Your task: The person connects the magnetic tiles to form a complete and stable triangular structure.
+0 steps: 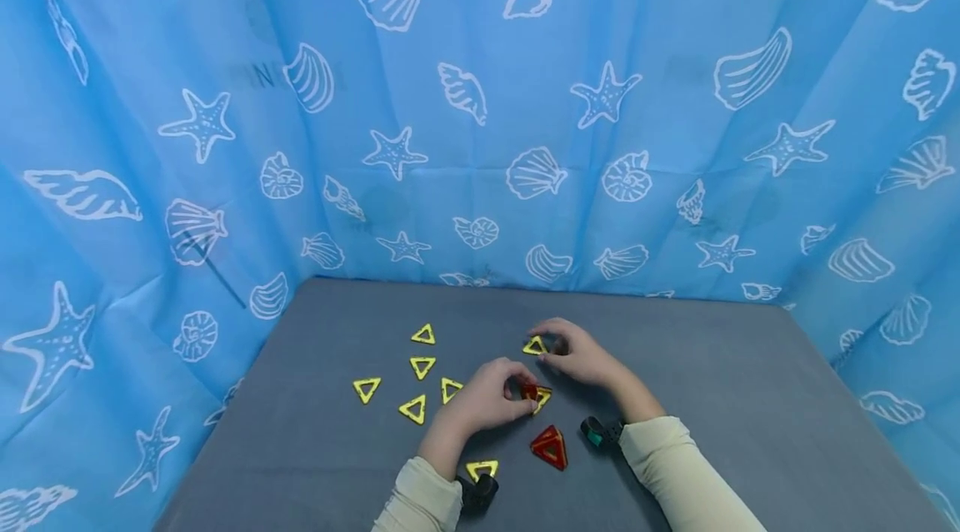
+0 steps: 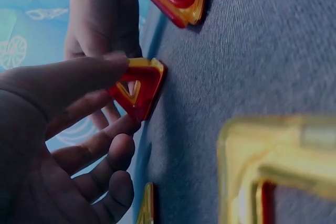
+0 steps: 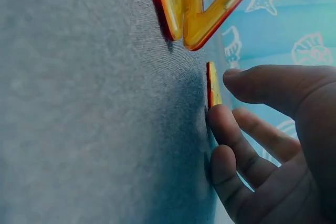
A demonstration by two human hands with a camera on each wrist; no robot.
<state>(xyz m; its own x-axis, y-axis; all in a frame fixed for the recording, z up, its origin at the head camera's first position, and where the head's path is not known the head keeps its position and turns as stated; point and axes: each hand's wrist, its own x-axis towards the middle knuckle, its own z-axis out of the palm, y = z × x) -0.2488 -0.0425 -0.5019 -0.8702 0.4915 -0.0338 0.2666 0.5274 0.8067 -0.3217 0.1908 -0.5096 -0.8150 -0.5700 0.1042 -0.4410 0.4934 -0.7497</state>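
Note:
My left hand (image 1: pixel 491 394) pinches a red-and-yellow triangular magnetic tile (image 2: pixel 152 85) between thumb and fingers. That tile is tilted up beside another yellow triangle tile (image 1: pixel 543 400), their edges close together; whether they touch is unclear. My right hand (image 1: pixel 583 355) is farther back, its fingers around a flat yellow triangle tile (image 1: pixel 535 352). In the right wrist view, this tile (image 3: pixel 211 90) appears edge-on near the fingertips, with the thumb apart from the fingers. Nearer me lies a red triangle piece (image 1: pixel 550 457) with yellow edges.
Several yellow triangle tiles, including one at the far left (image 1: pixel 367 397), lie spread on the grey table (image 1: pixel 315 465). Another yellow tile (image 1: pixel 482 465) is beside the black left wrist device (image 1: pixel 480 492). A blue shell-patterned curtain (image 1: pixel 480 140) hangs behind the table.

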